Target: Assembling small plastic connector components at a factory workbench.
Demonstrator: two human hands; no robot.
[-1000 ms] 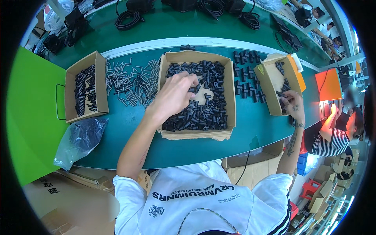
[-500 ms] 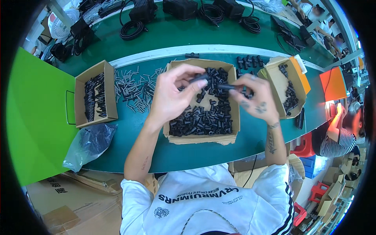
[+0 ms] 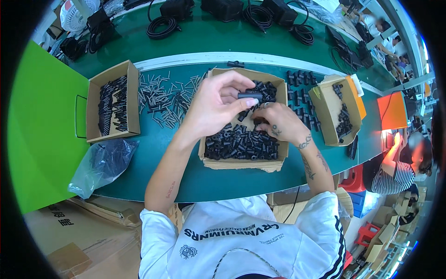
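In my left hand (image 3: 216, 100), a short black tube-shaped piece (image 3: 249, 95) is pinched between thumb and fingers, above a cardboard box (image 3: 284, 135). My right hand (image 3: 281, 122) reaches down into the same box, its fingers curled among small black plastic fittings (image 3: 241, 144). Its fingertips are partly hidden, and whatever they grip cannot be made out. Rows of similar black T-shaped fittings (image 3: 302, 100) lie on the green table right of the box.
Metal pins (image 3: 162, 100) are scattered left of the box, beside a carton of dark pins (image 3: 135, 107). A plastic bag (image 3: 104, 162) sits at the front left edge. Another fittings carton (image 3: 325, 116) stands right. Coiled cables (image 3: 162, 28) lie behind. A person in stripes (image 3: 395, 179) works at right.
My right hand has moved down and left into the box; the black piece seen in its fingers earlier no longer shows. My left hand still holds its tube-shaped piece.
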